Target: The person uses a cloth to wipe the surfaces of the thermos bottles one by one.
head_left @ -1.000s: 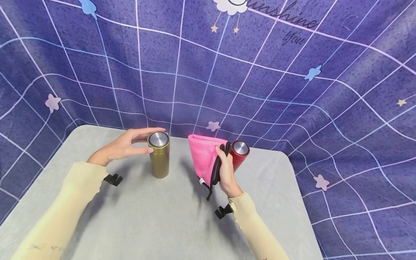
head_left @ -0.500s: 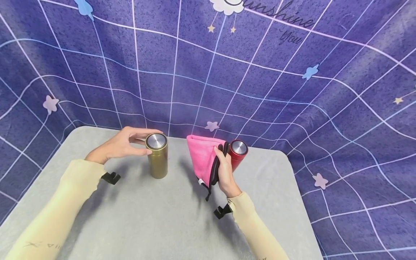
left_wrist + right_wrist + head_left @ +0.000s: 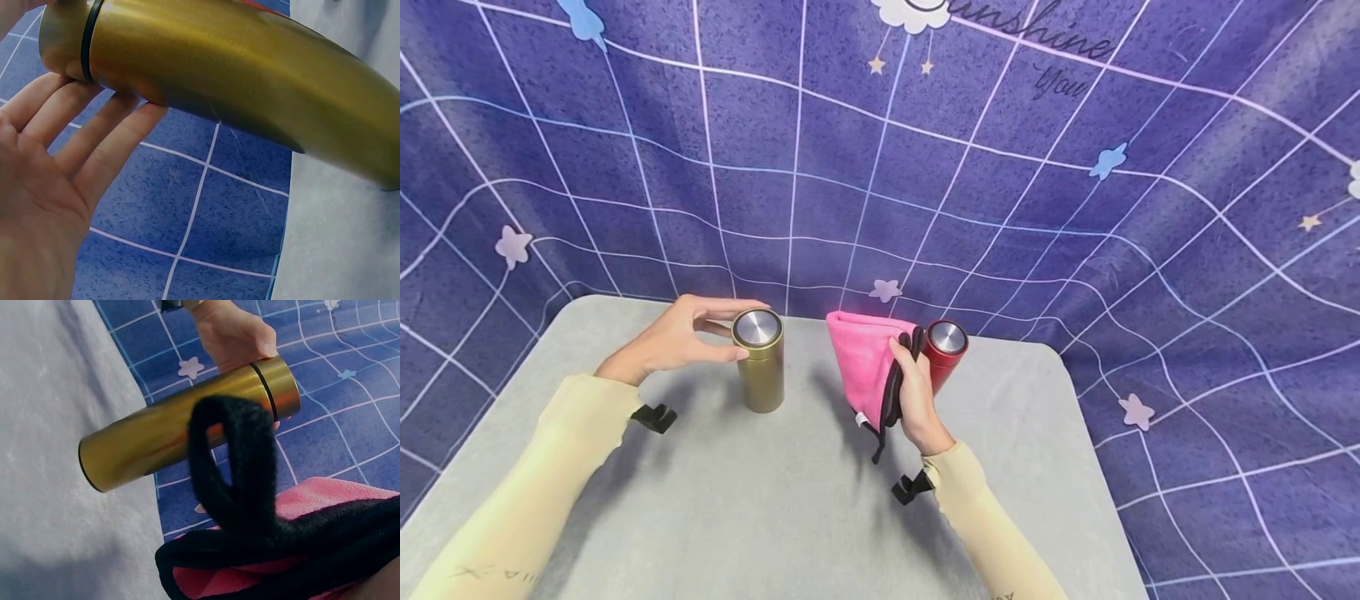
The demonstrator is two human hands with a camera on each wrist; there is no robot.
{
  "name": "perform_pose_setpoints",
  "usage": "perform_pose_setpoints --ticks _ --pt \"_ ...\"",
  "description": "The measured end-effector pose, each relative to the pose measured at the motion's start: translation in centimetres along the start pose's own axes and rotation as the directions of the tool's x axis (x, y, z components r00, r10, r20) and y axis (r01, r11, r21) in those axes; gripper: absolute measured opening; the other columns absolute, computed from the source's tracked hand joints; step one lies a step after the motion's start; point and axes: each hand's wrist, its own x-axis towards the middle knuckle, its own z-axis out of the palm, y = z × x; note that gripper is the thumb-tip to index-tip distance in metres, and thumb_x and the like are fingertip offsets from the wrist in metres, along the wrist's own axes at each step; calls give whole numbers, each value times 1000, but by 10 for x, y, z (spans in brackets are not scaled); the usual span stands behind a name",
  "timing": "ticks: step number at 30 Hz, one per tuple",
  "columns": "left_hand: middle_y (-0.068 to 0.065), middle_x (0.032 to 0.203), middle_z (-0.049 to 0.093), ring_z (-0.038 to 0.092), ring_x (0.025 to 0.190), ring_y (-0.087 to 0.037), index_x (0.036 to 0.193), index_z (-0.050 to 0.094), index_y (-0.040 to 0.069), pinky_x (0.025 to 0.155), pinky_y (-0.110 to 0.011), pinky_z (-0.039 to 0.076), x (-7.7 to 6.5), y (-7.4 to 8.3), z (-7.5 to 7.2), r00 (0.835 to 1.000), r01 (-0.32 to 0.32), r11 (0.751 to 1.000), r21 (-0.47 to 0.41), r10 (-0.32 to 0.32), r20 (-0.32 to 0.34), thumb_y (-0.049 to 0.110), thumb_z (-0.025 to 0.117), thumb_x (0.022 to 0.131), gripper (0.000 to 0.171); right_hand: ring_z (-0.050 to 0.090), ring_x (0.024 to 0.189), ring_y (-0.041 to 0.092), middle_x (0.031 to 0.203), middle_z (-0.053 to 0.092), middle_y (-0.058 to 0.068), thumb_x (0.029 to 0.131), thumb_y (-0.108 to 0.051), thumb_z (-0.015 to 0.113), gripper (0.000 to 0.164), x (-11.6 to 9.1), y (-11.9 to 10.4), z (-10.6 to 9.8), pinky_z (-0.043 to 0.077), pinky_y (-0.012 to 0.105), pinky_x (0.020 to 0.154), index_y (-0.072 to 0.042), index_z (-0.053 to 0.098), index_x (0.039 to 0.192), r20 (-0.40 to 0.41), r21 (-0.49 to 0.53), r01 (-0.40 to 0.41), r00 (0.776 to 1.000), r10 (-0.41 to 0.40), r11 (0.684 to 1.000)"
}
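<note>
A gold thermos flask (image 3: 763,379) with a silver-topped lid stands upright on the grey table. My left hand (image 3: 677,337) holds it at the lid end, thumb on the near side and fingers round the far side. In the left wrist view the fingertips touch the gold flask (image 3: 206,62) around its dark seam. My right hand (image 3: 917,400) grips a folded pink cloth (image 3: 861,358) with black edging, a small white tag and a dangling black cord. The right wrist view shows a black loop (image 3: 250,469) of the cloth in front of the gold flask.
A red thermos flask (image 3: 945,354) with a silver top stands just right of the right hand, partly hidden by it. Behind the grey table (image 3: 760,508) hangs a purple-blue curtain (image 3: 820,167) with grid lines and stars. Black straps (image 3: 913,487) sit at the wrists.
Both hands keep their holds on the gold flask and the pink cloth. The whole head view has shifted slightly, so things appear a little further left.
</note>
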Motion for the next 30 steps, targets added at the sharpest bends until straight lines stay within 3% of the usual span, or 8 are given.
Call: perform_pose_setpoints --ticks 8,18,24,30 --pt "2 136 74 71 123 -10 145 70 20 96 -29 62 -3 5 3 1000 0 1000 17 0 -9 7 93 83 68 54 73 14 79 54 -1 107 -31 56 26 -4 -1 3 48 25 73 -16 59 86 8 -38 11 1000 -11 999" --pt "-2 134 75 71 123 -13 144 70 15 96 -31 63 -1 21 7 997 -70 997 -21 70 -42 1 91 82 67 55 67 14 75 55 1 108 -32 54 30 -15 -10 10 48 25 65 -9 61 89 37 -117 66 997 -62 991" --pt "-3 133 75 72 121 -12 143 70 11 96 -30 62 -3 36 13 991 -106 994 -29 104 -80 -3 90 81 67 55 75 14 82 56 3 109 -27 52 35 -26 -18 19 47 24 71 5 65 102 43 -201 117 993 -111 973" --pt "-3 135 75 69 124 -10 143 70 11 95 -27 62 -6 52 17 988 -118 993 -13 116 -103 -4 89 81 67 57 84 15 92 62 7 109 -25 51 36 -34 -24 28 49 24 79 6 69 114 85 -237 173 984 -157 956"
